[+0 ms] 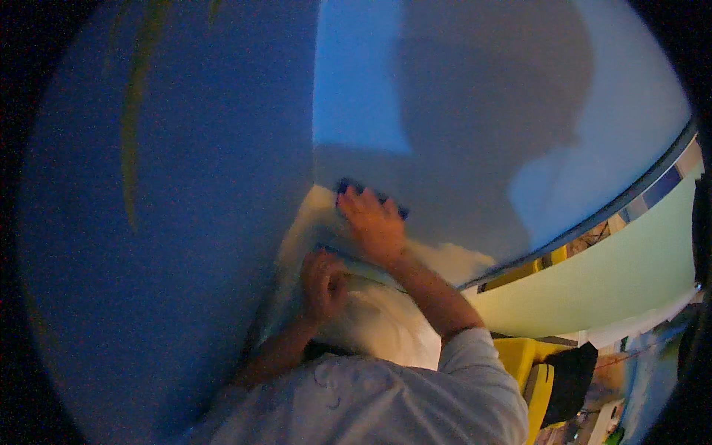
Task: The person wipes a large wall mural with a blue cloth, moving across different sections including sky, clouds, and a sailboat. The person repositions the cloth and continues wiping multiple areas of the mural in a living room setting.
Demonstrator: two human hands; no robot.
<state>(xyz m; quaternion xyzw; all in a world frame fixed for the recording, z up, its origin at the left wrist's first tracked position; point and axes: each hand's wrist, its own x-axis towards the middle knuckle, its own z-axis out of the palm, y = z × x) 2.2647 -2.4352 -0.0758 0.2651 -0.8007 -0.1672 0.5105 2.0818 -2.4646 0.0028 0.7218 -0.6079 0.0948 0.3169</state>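
Observation:
My right hand (374, 228) presses a dark blue, sponge-like block (357, 184) against the pale blue wall (360, 104), just right of the corner line. Its fingers lie over the block, so much of it is covered. Lower and to the left, my left hand (324, 285) is closed, with the fingers curled. A thin blue edge (335, 252) shows at its fingertips; what it belongs to is too blurred to tell. Around both hands, a cream-coloured patch (315, 204) meets the blue along an uneven border.
A darker blue wall (200, 222) with yellow-green streaks (132, 141) stands on the left. A shadow falls across the right wall. Beyond that wall's dark edge are a pale green curved panel (593, 285), a yellow object (515, 356) and a black cloth-like thing (571, 382).

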